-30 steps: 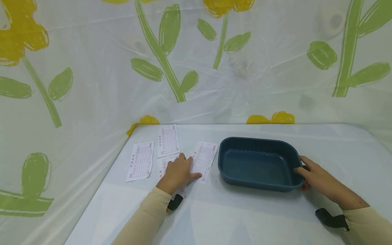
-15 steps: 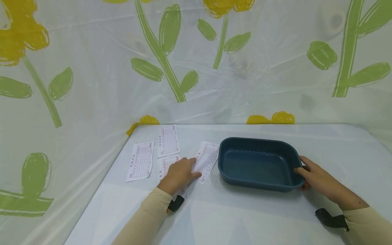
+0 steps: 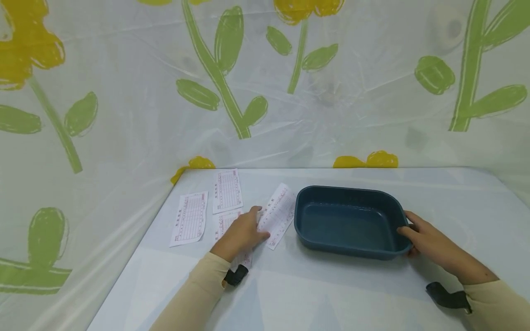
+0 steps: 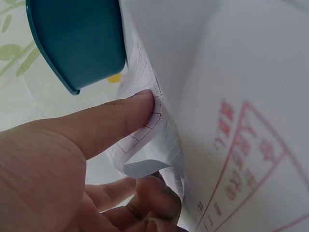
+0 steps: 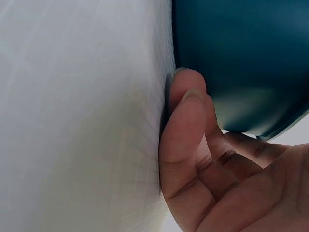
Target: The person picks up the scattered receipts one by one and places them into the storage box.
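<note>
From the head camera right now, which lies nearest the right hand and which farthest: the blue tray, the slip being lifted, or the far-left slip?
1. Blue tray, gripped at its right end by the right hand.
2. Lifted slip, just left of the tray, pinched by the left hand.
3. Far-left slip, flat on the table's left.

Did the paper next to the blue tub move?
Yes. The left hand pinches the paper, and its far end has lifted off the table, tilting toward the tub, which stayed put.

Slips left on table — tray right of them.
</note>
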Motion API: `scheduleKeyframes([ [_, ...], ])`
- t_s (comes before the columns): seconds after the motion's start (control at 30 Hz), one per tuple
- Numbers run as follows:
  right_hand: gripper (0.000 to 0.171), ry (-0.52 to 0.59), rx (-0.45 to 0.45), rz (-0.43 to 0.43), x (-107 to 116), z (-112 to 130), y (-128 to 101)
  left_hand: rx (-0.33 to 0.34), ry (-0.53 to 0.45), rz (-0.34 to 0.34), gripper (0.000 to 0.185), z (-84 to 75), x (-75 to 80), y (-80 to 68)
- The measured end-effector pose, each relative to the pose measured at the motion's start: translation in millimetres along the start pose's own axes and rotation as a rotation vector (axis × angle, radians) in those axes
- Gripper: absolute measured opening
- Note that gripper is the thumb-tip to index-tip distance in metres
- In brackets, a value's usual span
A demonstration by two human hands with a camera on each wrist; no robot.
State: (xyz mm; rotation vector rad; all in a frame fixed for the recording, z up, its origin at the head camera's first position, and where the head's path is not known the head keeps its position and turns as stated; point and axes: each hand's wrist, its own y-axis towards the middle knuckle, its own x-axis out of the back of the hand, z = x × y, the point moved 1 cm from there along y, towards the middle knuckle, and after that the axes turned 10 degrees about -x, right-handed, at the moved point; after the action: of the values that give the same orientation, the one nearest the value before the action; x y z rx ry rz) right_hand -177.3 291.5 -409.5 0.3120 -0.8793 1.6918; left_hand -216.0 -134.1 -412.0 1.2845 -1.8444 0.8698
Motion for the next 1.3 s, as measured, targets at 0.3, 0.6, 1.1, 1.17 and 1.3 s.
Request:
scheduleKeyframes([
  [0.3, 0.059, 0.015, 0.005, 0.001, -1.9, -1.4, -0.7, -0.01, 0.034, -0.007, 0.051, 1.3, 2.6, -0.2],
  [0.6, 0.057, 0.021, 0.036, -0.001, -1.5, 0.5, -1.9, -0.056, 0.201, -0.056, 0.033, -1.7, 10.9, -4.4],
  [1.1, 0.056, 0.039, 0.032, 0.019, -4.2, -2.7, -3.3, -0.078, 0.151, -0.132, 0.027, -7.1, 18.2, -8.4],
  [1.17, 0.056, 0.039, 0.037, 0.021, -4.8, -3.1, -3.6, -0.096, 0.14, -0.166, 0.029, -8.8, 18.9, -9.1],
  [1.3, 0.056, 0.044, 0.049, 0.019, -4.9, -3.4, -3.4, -0.147, 0.127, -0.268, 0.031, -12.7, 21.1, -9.7],
])
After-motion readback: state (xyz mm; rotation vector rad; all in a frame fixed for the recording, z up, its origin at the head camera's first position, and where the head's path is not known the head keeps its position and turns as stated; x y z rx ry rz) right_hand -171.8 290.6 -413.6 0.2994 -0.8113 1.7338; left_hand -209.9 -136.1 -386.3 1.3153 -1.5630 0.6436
